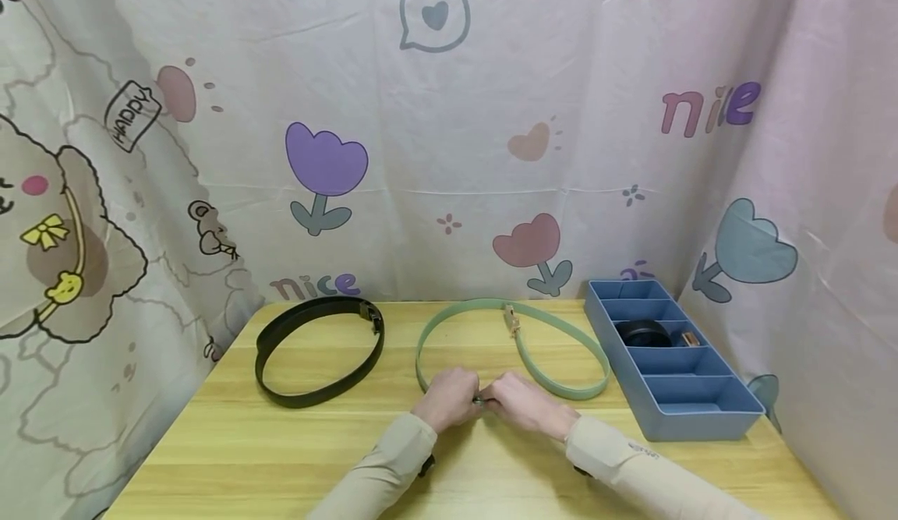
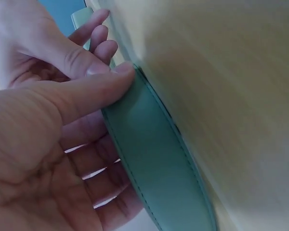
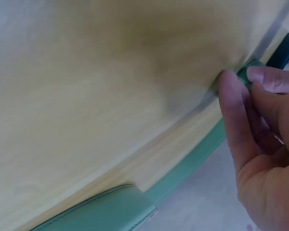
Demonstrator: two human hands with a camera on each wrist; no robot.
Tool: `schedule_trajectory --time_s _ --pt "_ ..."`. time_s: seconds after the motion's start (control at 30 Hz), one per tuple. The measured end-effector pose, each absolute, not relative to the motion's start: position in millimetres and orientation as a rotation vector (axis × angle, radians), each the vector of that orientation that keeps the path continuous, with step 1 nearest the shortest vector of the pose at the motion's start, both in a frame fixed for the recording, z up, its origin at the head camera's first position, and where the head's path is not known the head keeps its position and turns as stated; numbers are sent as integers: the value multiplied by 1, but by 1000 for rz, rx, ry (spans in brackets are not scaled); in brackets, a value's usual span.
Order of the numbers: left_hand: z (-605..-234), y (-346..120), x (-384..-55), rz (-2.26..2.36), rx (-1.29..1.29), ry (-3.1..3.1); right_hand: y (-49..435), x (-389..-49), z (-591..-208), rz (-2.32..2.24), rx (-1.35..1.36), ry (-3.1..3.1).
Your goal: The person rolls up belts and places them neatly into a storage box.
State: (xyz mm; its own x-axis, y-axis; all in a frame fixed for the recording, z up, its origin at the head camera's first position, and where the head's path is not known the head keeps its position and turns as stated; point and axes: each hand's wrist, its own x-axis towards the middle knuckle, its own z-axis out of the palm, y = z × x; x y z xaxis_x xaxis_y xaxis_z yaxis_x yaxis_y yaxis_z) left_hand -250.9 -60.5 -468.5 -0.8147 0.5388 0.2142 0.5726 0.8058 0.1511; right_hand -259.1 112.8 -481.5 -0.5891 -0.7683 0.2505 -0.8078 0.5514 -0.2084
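A light green belt lies looped on the wooden table, its metal buckle at the back of the loop. My left hand holds the belt near the table's middle; in the left wrist view the thumb presses on the stitched green strap with the fingers behind it. Close beside it, my right hand pinches the belt's end between thumb and fingers. From the right wrist, the belt runs past behind that hand. The fingers hide most of the gripped end.
On the left of the table a black belt lies in a coil. To the right stands a blue-grey divided box with a rolled black item in one compartment. A patterned curtain hangs behind and at both sides.
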Motion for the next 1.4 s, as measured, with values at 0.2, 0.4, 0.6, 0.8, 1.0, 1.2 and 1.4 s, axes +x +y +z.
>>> schedule_trajectory --time_s 0.2,0.4,0.6,0.8,1.0,1.2,1.4 --pt "-471 -68 -260 -413 -1021 -2922 119 -264 -478 418 1454 -2649" --pt "-471 -75 -271 -586 -1190 -3030 125 -273 -479 325 1622 -2560" --pt "-467 -74 -272 -663 -1278 -3057 126 -279 -481 385 1687 -2563" --pt "-463 -72 -272 -568 -1220 -3046 128 -282 -479 428 1723 -2554" --pt "-463 -69 -272 -475 -1164 -3012 129 -279 -478 416 1713 -2520" --pt "-466 -67 -270 -441 -1083 -2965 123 -267 -478 430 1581 -2578" --pt "-469 -66 -272 -449 -1207 -2933 122 -266 -478 461 1605 -2593"
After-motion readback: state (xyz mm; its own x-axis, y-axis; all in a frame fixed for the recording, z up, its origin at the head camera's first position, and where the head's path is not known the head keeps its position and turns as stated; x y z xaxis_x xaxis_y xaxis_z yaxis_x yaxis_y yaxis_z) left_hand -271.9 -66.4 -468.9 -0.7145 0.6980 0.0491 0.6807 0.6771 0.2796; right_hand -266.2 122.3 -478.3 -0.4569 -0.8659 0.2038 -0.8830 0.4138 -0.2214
